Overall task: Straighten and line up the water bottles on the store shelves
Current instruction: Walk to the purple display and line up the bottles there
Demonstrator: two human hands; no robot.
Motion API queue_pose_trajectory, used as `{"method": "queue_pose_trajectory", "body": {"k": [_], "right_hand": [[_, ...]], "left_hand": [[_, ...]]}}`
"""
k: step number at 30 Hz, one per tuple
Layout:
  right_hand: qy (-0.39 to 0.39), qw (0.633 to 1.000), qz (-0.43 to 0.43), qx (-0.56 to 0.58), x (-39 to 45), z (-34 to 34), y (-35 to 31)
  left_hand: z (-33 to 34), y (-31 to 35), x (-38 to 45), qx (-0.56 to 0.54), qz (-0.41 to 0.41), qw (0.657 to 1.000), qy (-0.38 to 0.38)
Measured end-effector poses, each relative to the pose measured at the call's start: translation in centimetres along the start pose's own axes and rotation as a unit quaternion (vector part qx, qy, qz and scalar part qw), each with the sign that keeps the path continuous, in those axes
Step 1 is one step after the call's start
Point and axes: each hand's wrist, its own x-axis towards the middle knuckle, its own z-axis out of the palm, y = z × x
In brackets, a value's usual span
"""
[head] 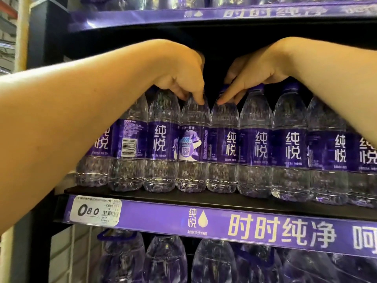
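A row of clear water bottles with purple labels stands along the front of the middle shelf. My left hand grips the neck of one bottle, whose label is turned so the picture side faces out. Right beside it, my right hand grips the top of the neighbouring bottle, whose label shows the white brand characters. Both caps are hidden under my fingers. Another bottle further left shows its barcode side.
A purple price strip with a white price tag runs along the shelf edge. Large jugs fill the shelf below. Another purple-edged shelf hangs close above my hands. A dark upright post bounds the left side.
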Motion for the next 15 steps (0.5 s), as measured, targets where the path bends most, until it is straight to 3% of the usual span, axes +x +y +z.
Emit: {"method": "queue_pose_trajectory", "body": {"k": [4, 8, 10, 12, 15], "right_hand": [[0.002, 1.000, -0.007, -0.013, -0.2, -0.3, 0.2], [-0.011, 1.000, -0.007, -0.011, -0.3, -0.6, 0.2], [-0.010, 1.000, -0.007, -0.010, -0.2, -0.5, 0.3], [-0.001, 1.000, -0.005, 0.004, 0.1, -0.2, 0.2], [0.016, 1.000, 0.005, -0.014, 0.6, 0.0, 0.0]], "left_hand": [[0.1, -0.1, 0.2, 0.029, 0.005, 1.000, -0.003], [1.0, 0.4, 0.6, 0.217, -0.020, 0.972, 0.088], [1.0, 0.3, 1.1, 0.171, -0.002, 0.981, 0.091], [0.4, -0.1, 1.6, 0.068, 0.000, 0.997, 0.049], [-0.2, 0.0, 1.6, 0.028, -0.012, 0.999, -0.013]]}}
